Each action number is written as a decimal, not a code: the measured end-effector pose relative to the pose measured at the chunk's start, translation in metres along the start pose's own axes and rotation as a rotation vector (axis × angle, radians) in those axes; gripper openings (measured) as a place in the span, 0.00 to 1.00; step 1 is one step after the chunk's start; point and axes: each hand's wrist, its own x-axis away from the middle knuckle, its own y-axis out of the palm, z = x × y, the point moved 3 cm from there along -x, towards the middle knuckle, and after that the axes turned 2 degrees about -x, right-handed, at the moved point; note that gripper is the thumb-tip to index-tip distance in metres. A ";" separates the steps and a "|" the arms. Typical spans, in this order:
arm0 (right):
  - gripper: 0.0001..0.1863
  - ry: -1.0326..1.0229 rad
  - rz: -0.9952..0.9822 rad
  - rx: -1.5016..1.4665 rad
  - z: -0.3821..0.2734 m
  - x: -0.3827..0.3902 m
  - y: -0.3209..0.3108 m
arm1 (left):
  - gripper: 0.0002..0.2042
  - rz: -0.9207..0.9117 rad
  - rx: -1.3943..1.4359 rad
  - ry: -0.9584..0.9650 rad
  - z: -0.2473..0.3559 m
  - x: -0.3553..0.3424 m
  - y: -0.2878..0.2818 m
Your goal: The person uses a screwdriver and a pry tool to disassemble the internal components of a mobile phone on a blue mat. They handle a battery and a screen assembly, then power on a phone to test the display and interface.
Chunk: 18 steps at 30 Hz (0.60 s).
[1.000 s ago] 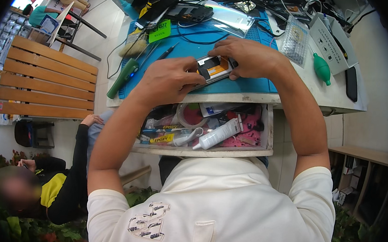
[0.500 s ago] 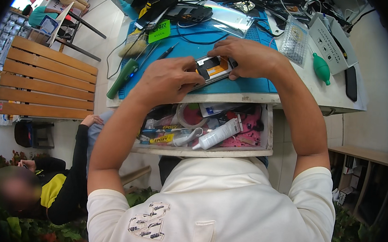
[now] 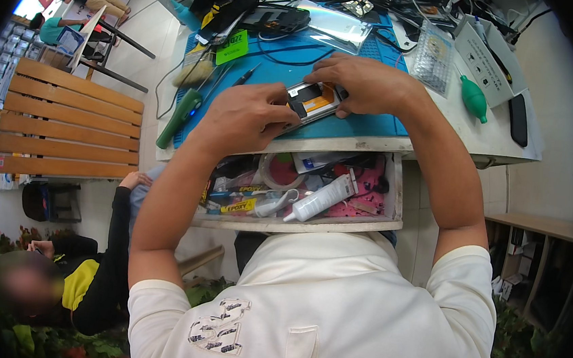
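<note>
An opened phone (image 3: pixel 315 102) with a silver frame and black and orange parts inside lies at the near edge of the blue work mat (image 3: pixel 366 121). My left hand (image 3: pixel 250 112) is closed on its left end, thumb and fingers pressed together. At its right end, my right hand (image 3: pixel 359 84) grips the frame between thumb and bent fingers. My hands hide both ends of the phone. Left of my hands lie a green electric screwdriver (image 3: pixel 181 116), a dark pen-like tool (image 3: pixel 245 77) and a brush (image 3: pixel 197 70).
Below the table edge an open drawer (image 3: pixel 296 225) holds tubes, tape and packets. A green air blower (image 3: pixel 473 100), a black phone (image 3: pixel 518 121), bubble wrap (image 3: pixel 433 59) and a white box (image 3: pixel 491 64) stand at the right. Cables clutter the back. A person (image 3: pixel 80 284) sits at the left.
My hands keep their hold on the phone at nearly the same place. The whole view has shifted very slightly; nothing has been let go or picked up.
</note>
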 end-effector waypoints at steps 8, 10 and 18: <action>0.45 -0.028 0.034 -0.005 0.003 0.001 0.003 | 0.13 0.004 -0.006 0.004 0.002 -0.002 -0.001; 0.45 -0.011 0.004 -0.014 0.002 -0.001 0.001 | 0.13 0.004 -0.017 0.002 0.002 -0.001 -0.001; 0.45 0.010 -0.002 -0.012 -0.001 0.000 0.000 | 0.14 0.008 -0.041 0.013 0.004 -0.003 0.000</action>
